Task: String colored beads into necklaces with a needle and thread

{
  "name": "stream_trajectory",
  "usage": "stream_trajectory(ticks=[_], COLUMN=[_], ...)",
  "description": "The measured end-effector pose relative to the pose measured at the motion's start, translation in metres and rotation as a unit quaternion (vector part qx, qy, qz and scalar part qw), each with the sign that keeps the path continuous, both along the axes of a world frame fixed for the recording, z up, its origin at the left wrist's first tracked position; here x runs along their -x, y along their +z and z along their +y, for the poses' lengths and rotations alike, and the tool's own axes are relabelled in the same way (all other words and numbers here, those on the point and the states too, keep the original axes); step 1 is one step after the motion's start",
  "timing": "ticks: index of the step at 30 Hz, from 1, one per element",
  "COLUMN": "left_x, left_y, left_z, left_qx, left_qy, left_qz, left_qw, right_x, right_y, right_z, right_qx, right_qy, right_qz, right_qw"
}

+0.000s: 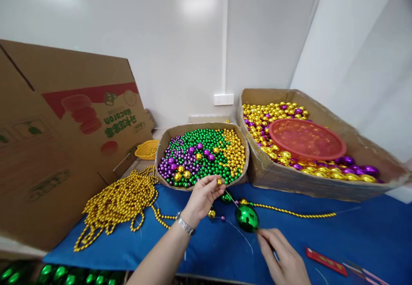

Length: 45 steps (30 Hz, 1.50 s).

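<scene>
My left hand (203,197) pinches a small gold bead (219,182) just in front of the middle cardboard box (167,135). My right hand (283,257) is closed on a thin thread (240,231) beside a large green ball (246,217) that sits on that thread. More beads, gold and green, lie strung just behind the ball. A strand of small gold beads (291,212) trails right across the blue cloth (370,233). The middle box holds green, purple and gold beads.
A heap of gold bead strands (120,201) lies at left by a big flattened carton (58,139). The right box (273,174) holds gold and purple balls and a red plastic basin (305,139). A red tool (325,262) lies at right. Green balls (58,274) sit below.
</scene>
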State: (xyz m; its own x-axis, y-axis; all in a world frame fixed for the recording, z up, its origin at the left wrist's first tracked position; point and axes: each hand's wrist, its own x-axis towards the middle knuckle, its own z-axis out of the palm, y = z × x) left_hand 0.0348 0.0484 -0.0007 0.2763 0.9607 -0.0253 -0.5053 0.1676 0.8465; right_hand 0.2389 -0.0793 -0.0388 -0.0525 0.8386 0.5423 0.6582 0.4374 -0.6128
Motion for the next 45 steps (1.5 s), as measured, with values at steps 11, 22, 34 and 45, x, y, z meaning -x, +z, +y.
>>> stream_trajectory(ticks=[11, 22, 34, 45], left_x=[0.004, 0.007, -0.018, -0.040], left_y=[0.004, 0.004, -0.048, -0.001], left_z=[-0.040, -0.048, -0.060, -0.057], left_qx=[0.021, -0.064, -0.178, -0.325], left_qy=[0.073, 0.123, 0.059, 0.052], left_qz=[-0.054, 0.068, 0.295, 0.318], left_qw=[0.996, 0.988, 0.937, 0.889], right_x=[0.007, 0.004, 0.012, 0.011], right_y=[-0.001, -0.008, -0.070, -0.010], right_z=[-0.008, -0.008, 0.012, 0.019], right_qx=[-0.005, -0.041, 0.228, 0.113], right_qy=[0.017, 0.001, 0.011, 0.042], right_qz=[-0.037, -0.053, 0.169, 0.070], right_qw=[0.999, 0.998, 0.959, 0.990])
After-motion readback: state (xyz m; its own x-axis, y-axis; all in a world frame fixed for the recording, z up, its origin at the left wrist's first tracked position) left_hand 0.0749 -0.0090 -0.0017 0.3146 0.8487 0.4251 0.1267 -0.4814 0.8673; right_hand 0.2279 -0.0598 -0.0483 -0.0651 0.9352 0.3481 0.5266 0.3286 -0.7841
